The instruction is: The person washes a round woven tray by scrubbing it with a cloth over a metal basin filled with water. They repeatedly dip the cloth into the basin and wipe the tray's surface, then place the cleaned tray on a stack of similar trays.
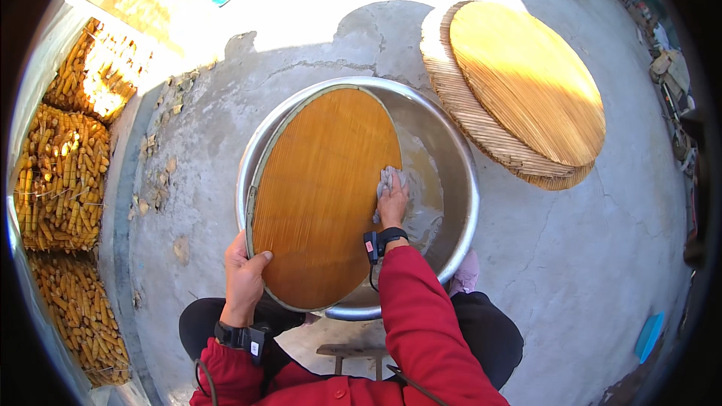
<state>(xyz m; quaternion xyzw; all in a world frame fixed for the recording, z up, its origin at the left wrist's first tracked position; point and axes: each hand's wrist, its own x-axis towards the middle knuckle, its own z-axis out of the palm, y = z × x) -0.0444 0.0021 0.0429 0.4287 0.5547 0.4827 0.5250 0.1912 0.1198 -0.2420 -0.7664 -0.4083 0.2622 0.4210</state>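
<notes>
A round, flat board of fine parallel strips (327,192) with a greenish rim stands tilted in a large metal basin (471,203). My left hand (245,276) grips the board's rim at its lower left, the thumb on its face. A wet grey cloth (387,180) lies under the fingers of my right hand (393,203), pressed to the board's right edge. To the right of that hand, cloudy water (423,192) shows in the bottom of the basin. Both wrists wear black straps with small devices.
Stacked round mats of stalks (524,84) lie on the concrete floor, upper right, close to the basin. Piles of corn cobs (62,180) line the left wall. A wooden stool (352,351) is below the basin, and a blue plastic container (650,337) stands far right.
</notes>
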